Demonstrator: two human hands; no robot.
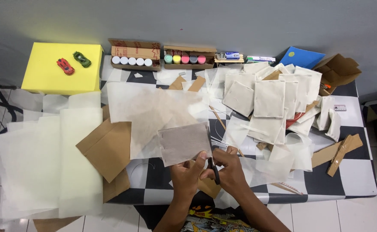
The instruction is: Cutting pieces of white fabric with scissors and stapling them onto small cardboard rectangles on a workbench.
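Scissors (214, 171) with black handles sit in the right hand (228, 168), whose fingers are closed through the handles; the blades run up along the right edge of one greyish-brown paper sheet (183, 143). The left hand (187, 174) pinches that sheet's lower edge, thumb on top, holding it just above the checkered surface (352, 169) near its front edge.

Counted around them: two toy cars, one red (65, 66) and one green (82, 59), rest side by side on one yellow box (46, 73) at the far left. Two open cardboard trays stand along the wall. The left tray (135, 56) shows five white-capped jars; the right tray (189, 58) shows five coloured caps, green, yellow, pink, grey and pink. One blue sheet (302, 56) with a yellow dot leans beside one open cardboard box (338, 71) at the far right corner. A heap of white fabric-like squares (270, 101) covers the right half; their number cannot be told, as they overlap. Large translucent sheets (46, 159) hang over the left end, with one brown cardboard piece (106, 148) lying on them.
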